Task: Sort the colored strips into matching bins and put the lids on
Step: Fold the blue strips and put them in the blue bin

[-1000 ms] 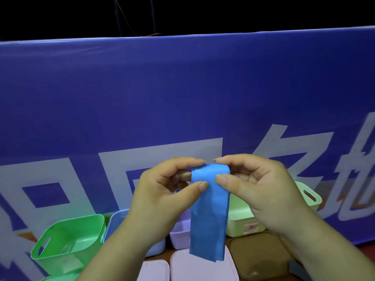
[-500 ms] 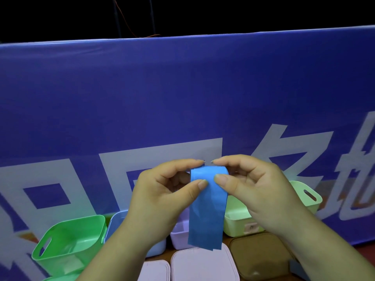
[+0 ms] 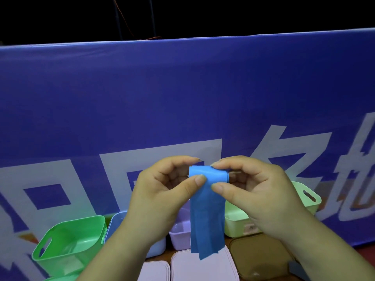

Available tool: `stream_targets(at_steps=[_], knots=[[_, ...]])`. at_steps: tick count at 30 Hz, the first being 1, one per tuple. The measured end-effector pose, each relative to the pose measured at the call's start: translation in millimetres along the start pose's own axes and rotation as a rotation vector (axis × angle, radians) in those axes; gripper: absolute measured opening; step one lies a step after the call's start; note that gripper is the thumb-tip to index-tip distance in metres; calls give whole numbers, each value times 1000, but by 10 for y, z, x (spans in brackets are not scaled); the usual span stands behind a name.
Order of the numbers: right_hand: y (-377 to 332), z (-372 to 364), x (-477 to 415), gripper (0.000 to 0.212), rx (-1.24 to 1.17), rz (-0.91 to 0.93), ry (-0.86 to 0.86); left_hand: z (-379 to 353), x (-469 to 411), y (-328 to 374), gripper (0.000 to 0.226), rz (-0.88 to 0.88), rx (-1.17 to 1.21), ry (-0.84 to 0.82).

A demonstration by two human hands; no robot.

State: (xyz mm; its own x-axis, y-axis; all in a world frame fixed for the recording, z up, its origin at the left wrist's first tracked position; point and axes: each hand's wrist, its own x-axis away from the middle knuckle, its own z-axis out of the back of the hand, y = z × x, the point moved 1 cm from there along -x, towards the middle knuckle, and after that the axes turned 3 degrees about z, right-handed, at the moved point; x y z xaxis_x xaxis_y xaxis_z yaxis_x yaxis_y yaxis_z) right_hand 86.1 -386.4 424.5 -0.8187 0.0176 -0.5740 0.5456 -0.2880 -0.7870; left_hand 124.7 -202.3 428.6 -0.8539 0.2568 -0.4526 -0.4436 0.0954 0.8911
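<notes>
Spanning the view, a blue banner [image 3: 182, 98] with large white characters, cropped and unreadable, walls off the far side. Green bin [image 3: 60, 226], lilac bin [image 3: 179, 236] and pale green bin [image 3: 304, 189] crowd its foot, lids [image 3: 182, 266] nearer. Left hand [image 3: 162, 195] and right hand [image 3: 261, 193] each pinch the blue strip [image 3: 207, 216] by its rolled top, in the air.

Lids [image 3: 200, 268] before bins [image 3: 69, 240], banner [image 3: 182, 98] behind

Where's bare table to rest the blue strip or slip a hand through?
Little. A narrow wedge of table shows between the lilac bin and the pale lids; another bare corner lies right of the brown lid, under the banner. Elsewhere bins and lids sit packed edge to edge.
</notes>
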Motion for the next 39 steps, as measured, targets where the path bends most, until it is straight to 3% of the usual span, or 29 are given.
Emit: stream_targets(at_steps=[16, 26, 39], knots=[[-81, 15, -10, 30, -106, -46, 10, 56, 17, -42, 32, -127, -157, -106], [-67, 34, -8, 34, -85, -77, -4, 33, 19, -20, 28, -70, -123, -75], [18, 34, 27, 34, 12, 20, -1, -19, 18, -13, 29, 33, 8, -2]])
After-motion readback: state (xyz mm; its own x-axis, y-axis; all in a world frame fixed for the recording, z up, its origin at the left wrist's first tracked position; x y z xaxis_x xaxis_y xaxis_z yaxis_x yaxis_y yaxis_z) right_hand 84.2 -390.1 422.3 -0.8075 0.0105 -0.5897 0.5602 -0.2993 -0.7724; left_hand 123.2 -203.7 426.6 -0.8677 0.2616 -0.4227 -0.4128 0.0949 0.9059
